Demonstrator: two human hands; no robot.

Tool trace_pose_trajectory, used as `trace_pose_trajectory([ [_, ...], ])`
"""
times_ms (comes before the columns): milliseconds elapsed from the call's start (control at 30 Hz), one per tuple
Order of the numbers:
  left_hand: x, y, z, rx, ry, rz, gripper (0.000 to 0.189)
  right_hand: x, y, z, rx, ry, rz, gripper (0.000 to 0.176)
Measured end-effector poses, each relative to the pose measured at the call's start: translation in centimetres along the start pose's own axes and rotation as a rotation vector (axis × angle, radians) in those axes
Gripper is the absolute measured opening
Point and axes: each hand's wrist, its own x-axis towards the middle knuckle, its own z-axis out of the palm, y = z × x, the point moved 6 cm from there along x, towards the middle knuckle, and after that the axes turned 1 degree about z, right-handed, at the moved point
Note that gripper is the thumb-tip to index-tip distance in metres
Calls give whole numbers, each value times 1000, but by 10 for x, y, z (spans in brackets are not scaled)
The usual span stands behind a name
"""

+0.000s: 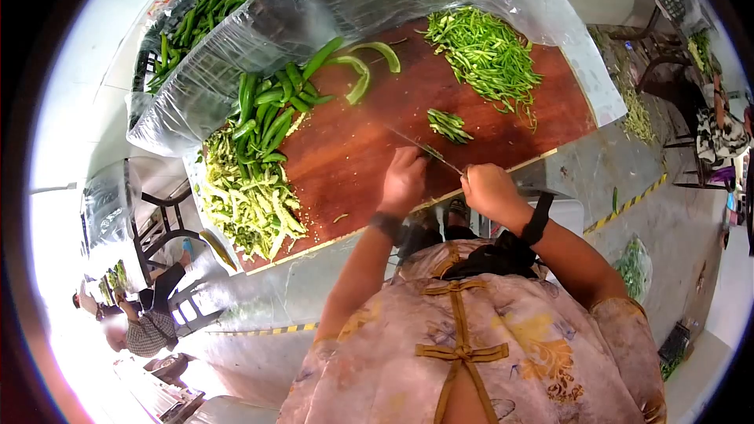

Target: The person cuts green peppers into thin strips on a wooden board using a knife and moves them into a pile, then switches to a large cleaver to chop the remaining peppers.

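My right hand (488,188) is closed round the handle end of a thin knife (440,159), whose blade points up and left over the red-brown board (353,173). Close by on the left, my left hand (405,177) has its fingers curled together near the blade; what they hold, if anything, is hidden. A small bundle of cut green strips (449,126) lies just beyond the knife. Farther back is a large heap of shredded green pepper (487,59). Whole green peppers (271,106) are piled at the board's left, above pale seedy cores (255,208).
Clear plastic (212,63) drapes the back left beside a crate of green peppers (204,16). Two curved green pieces (360,78) lie at the board's back. A person (149,330) sits at the lower left; another person (719,122) is at the far right. Chairs stand on both sides.
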Motion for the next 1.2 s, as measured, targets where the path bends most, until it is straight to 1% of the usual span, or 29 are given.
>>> trace_pose_trajectory([
  [33, 0, 0, 0, -1, -1, -1, 21, -1, -2, -2, 28, -20, 29, 19],
  [167, 2, 2, -2, -24, 15, 9, 19, 2, -1, -1, 14, -14, 22, 20],
  [267, 2, -1, -1, -54, 8, -3, 18, 8, -3, 1, 1, -53, 48, 20],
  [367, 3, -3, -1, -76, -3, -15, 17, 22, 1, 13, -8, -76, 36, 21],
  [433, 2, 0, -2, -77, -9, -15, 16, 43, 0, 22, 26, 2, 12, 22],
  [500, 2, 1, -1, -147, -61, 7, 18, 65, -11, 27, 37, 30, 1, 23],
  [533, -2, 0, 0, -137, -63, 7, 18, 69, -18, 26, 59, 55, 1, 24],
  [600, 0, -2, 2, -66, -68, 35, 21, 73, -18, 22, 46, 39, -4, 25],
  [633, 1, 0, -3, -101, -16, 22, 21, 72, -10, 20, 61, 48, 42, 26],
  [667, 0, 2, -4, -99, -11, 27, 21, 71, -1, 16, 73, 55, 86, 27],
  [700, -5, -1, -4, -40, 32, 8, 20, 66, 8, 12, 20, 120, 78, 25],
  [733, -8, -2, -7, 19, 71, -12, 19, 62, 14, 7, 19, 79, 52, 25],
  [767, -10, -5, -9, 21, 72, -13, 19, 56, 18, 1, 18, 103, 58, 24],
  [833, -8, -4, -17, 188, -1, 19, 27, 41, 16, -10, 16, 125, 65, 24],
  [867, -8, -2, -23, 187, -2, 19, 27, 35, 13, -11, -7, 69, 42, 24],
  [900, -7, 1, -26, 222, -61, 10, 26, 29, 9, -10, -29, 11, 19, 24],
  [933, -6, 3, -27, 258, -120, 2, 26, 25, 7, -10, -27, 11, 21, 24],
  [1000, -8, 0, -23, 205, -87, 1, 25, 18, 5, -3, -39, -90, 24, 23],
  [1067, -8, -2, -18, 153, -52, -1, 27, 19, 15, 2, -40, -79, 17, 23],
  [1133, -6, 3, -11, -11, -19, 55, 26, 26, 28, -5, -80, 42, 49, 22],
  [1200, -4, 2, -3, 4, -9, 57, 26, 28, 35, -12, -78, 62, 77, 21],
])
